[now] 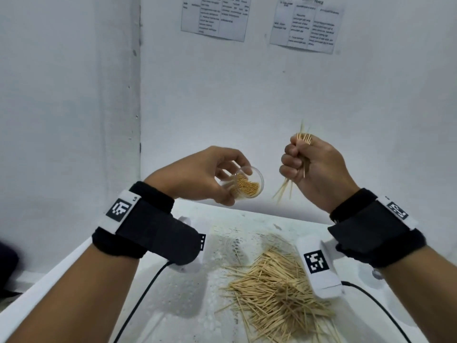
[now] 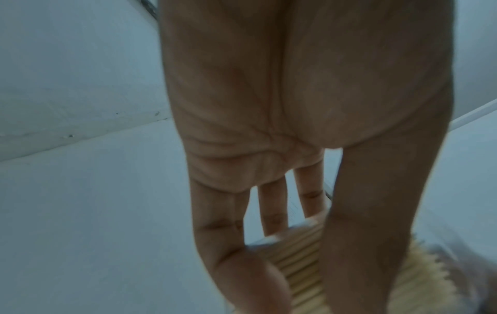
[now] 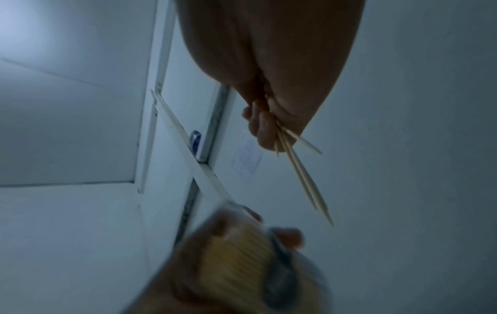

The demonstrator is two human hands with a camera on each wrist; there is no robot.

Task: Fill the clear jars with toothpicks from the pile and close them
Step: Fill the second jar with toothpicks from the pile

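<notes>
Head view: loose pile (image 1: 279, 288) of toothpicks spread on white table (image 1: 188, 293), nearest. Above it, clear jar (image 1: 247, 183) — partly filled, mouth open — gripped by left hand (image 1: 207, 177); bundle (image 1: 303, 142) clenched in right hand (image 1: 314, 174). Filling step judged under way; bundle to be aligned and fed into mouth.

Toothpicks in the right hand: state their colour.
Pale tan wood, clearest in the head view: toothpicks, right hand.

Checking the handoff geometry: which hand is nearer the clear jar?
Left. The left hand grips the clear jar itself; the right hand is off to the jar's right, apart from it, gripping a toothpick bundle.
</notes>
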